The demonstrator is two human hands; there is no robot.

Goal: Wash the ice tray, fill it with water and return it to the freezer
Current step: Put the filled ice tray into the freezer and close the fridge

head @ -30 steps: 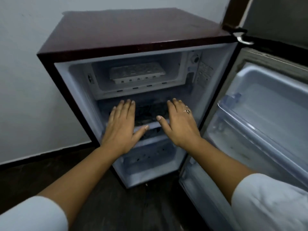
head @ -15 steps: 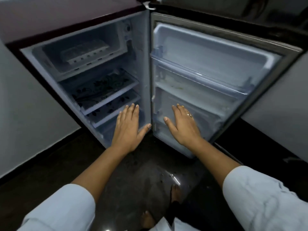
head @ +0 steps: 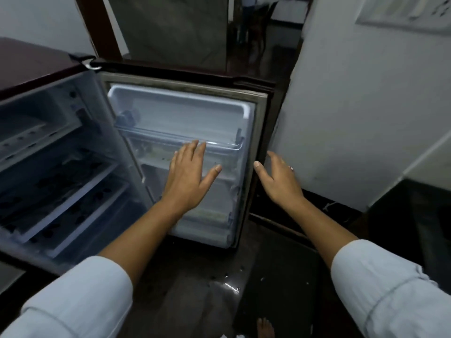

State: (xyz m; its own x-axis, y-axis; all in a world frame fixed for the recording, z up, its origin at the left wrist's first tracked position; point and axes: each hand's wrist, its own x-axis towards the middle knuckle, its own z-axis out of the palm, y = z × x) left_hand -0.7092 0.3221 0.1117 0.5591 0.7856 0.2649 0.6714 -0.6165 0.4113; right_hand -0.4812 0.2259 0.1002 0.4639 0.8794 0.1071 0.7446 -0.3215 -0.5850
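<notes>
Both hands are spread flat and hold nothing: the left hand (head: 189,176) before the open white fridge door's (head: 185,113) clear shelves, the right hand (head: 278,179) beside its outer edge. The pale plastic ice tray (head: 20,137) lies blurred in the freezer compartment at far left, well apart from both.

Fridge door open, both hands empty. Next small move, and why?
Probably swing back left and reach the left hand into the freezer compartment for the ice tray. Both hands are open and hold nothing, the right hand hovers by the door edge, and the tray lies at the frame's left margin.
</notes>
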